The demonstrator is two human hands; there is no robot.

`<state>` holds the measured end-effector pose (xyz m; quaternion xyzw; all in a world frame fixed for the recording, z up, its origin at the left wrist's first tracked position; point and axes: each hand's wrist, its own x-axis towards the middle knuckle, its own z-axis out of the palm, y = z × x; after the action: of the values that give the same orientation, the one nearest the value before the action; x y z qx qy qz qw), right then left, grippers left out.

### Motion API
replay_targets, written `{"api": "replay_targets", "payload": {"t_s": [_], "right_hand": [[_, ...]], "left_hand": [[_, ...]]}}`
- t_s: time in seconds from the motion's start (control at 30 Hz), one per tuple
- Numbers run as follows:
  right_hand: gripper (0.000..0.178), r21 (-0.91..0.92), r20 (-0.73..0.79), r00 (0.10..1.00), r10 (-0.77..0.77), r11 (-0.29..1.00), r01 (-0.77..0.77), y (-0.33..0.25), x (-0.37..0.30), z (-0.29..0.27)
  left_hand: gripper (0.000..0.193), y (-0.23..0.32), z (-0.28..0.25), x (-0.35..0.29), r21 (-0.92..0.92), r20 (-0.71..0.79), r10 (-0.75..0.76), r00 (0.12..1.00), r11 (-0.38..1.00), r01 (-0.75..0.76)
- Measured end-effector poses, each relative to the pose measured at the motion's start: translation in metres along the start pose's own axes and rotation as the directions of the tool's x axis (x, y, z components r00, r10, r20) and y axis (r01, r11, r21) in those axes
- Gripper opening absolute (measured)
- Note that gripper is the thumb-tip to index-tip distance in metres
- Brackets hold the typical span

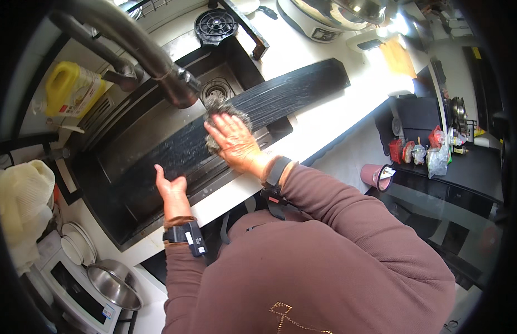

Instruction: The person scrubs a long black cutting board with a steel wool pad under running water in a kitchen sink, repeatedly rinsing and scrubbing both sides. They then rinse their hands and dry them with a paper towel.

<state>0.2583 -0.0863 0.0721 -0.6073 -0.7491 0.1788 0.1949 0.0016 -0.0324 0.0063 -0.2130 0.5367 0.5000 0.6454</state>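
Observation:
A long dark panel (297,92), wet and streaked, lies slantwise across the black sink (130,234) and reaches over the counter at the right. My right hand (236,146) presses a grey, wiry scouring pad (215,107) against the panel's middle, fingers laid over it. At the near edge of the panel is my left hand (174,192), its thumb up along the panel and its other fingers curled out of sight beneath. Above the pad hangs the mouth of a dark metal faucet (177,89). The sink drain (218,89) shows beyond the panel.
A yellow bottle (74,89) stands behind the sink at left. A round black burner-like part (215,25) sits at the far sink edge. A steel bowl (114,284) and a white appliance (74,289) are at lower left, a pink bin (375,176) at right.

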Motion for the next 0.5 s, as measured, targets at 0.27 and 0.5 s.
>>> {"api": "replay_targets", "payload": {"t_s": [0.27, 0.5], "right_hand": [[0.075, -0.334, -0.386, 0.904, 0.186, 0.885, -0.325, 0.115, -0.047, -0.067], [0.082, -0.123, -0.15, 0.988, 0.031, 0.991, -0.05, 0.048, -0.022, -0.011]], "left_hand": [[0.037, 0.061, -0.041, 0.052, 0.075, -0.075, 0.138, 0.988, 0.988, -0.132], [0.036, 0.085, -0.037, 0.07, 0.123, -0.136, 0.146, 0.98, 0.984, -0.129]]}}
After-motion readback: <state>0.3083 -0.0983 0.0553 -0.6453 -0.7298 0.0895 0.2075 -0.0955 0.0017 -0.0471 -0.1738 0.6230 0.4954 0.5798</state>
